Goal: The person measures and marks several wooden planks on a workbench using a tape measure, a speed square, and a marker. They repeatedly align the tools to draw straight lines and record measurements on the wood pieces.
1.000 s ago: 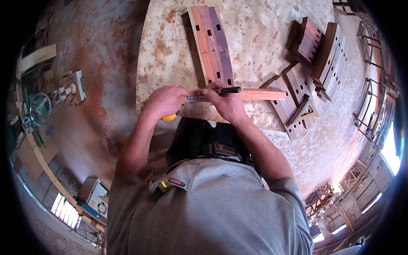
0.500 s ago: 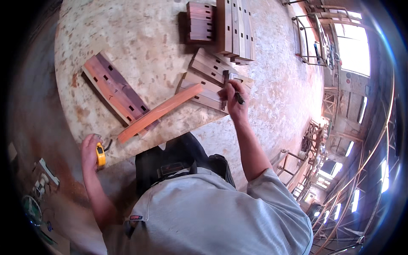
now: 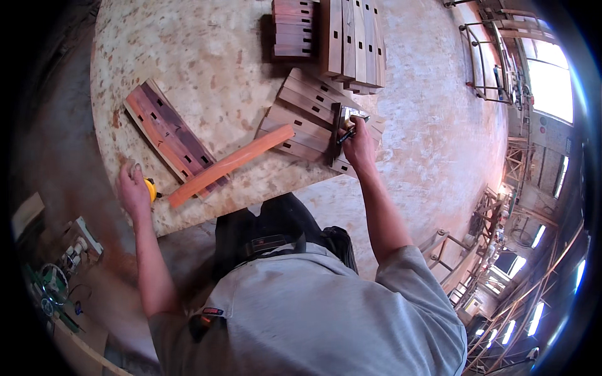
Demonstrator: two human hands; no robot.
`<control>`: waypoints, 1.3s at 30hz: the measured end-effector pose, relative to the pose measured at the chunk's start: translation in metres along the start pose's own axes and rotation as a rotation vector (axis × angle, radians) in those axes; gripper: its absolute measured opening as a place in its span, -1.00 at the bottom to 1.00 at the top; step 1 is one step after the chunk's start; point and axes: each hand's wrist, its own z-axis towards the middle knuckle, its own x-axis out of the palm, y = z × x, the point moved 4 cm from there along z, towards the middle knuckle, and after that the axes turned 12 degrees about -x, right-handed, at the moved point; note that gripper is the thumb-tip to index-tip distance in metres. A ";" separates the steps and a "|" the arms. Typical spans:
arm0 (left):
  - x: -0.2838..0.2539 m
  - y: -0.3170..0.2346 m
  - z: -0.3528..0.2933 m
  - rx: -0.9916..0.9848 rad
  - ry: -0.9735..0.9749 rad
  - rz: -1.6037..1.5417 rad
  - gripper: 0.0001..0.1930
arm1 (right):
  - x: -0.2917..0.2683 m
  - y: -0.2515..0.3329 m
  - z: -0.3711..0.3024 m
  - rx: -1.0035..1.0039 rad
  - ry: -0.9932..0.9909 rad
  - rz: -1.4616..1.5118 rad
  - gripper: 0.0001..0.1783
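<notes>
My left hand [image 3: 133,191], over the table's near left edge, is closed on a yellow tape measure [image 3: 151,189], which the hand partly hides. Over some slotted wooden boards [image 3: 301,122], my right hand [image 3: 359,144] grips a dark pen [image 3: 345,135]. Beside those fingers a dark, straight-bladed square [image 3: 336,128] lies across the boards, with a shiny metal part near the fingertips. An orange-brown wooden strip [image 3: 232,164] slants between the hands. One end rests on these boards, the other on a darker slotted pair of boards [image 3: 169,131].
Stacked slotted boards [image 3: 353,44] stand at the far side of the worktable [image 3: 188,56], beside a smaller reddish stack [image 3: 293,28]. Metal-framed racks [image 3: 486,62] are off to the right. Machinery with a green wheel [image 3: 53,282] stands at the lower left.
My left hand has moved forward with the tape measure. My right hand has turned the pen, which now points left toward the square. The view has shifted slightly.
</notes>
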 end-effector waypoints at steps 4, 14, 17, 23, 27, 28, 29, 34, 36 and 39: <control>-0.011 -0.016 -0.014 0.099 -0.135 -0.056 -0.59 | -0.004 -0.009 0.009 0.063 0.055 0.136 -0.39; 0.045 -0.180 -0.187 0.292 0.649 -0.651 -0.69 | -0.038 -0.014 0.000 0.056 0.036 0.222 -0.37; 0.059 -0.242 -0.245 0.429 0.955 -0.490 -0.40 | -0.054 0.020 -0.025 -0.040 0.028 0.348 -0.40; 0.072 -0.271 -0.260 0.558 0.795 -0.311 -0.32 | -0.027 0.074 -0.069 -0.052 0.078 0.712 -0.46; 0.058 -0.240 -0.223 0.613 0.550 -0.174 -0.45 | -0.047 0.083 -0.080 -0.312 0.011 0.715 -0.54; 0.054 -0.231 -0.213 0.663 0.472 -0.161 -0.48 | -0.054 0.081 -0.084 -0.348 -0.011 0.767 -0.56; 0.049 -0.230 -0.202 0.609 0.492 -0.147 -0.50 | -0.059 0.077 -0.086 -0.386 -0.032 0.821 -0.58; 0.042 -0.236 -0.162 0.665 0.432 0.077 -0.59 | -0.057 0.055 -0.063 -0.231 -0.072 0.940 -0.70; 0.050 -0.242 -0.160 0.631 0.449 0.072 -0.61 | -0.051 0.048 -0.053 -0.083 -0.043 1.010 -0.76; 0.061 -0.238 -0.157 0.637 0.483 0.067 -0.61 | -0.045 0.043 -0.046 0.013 -0.013 1.002 -0.72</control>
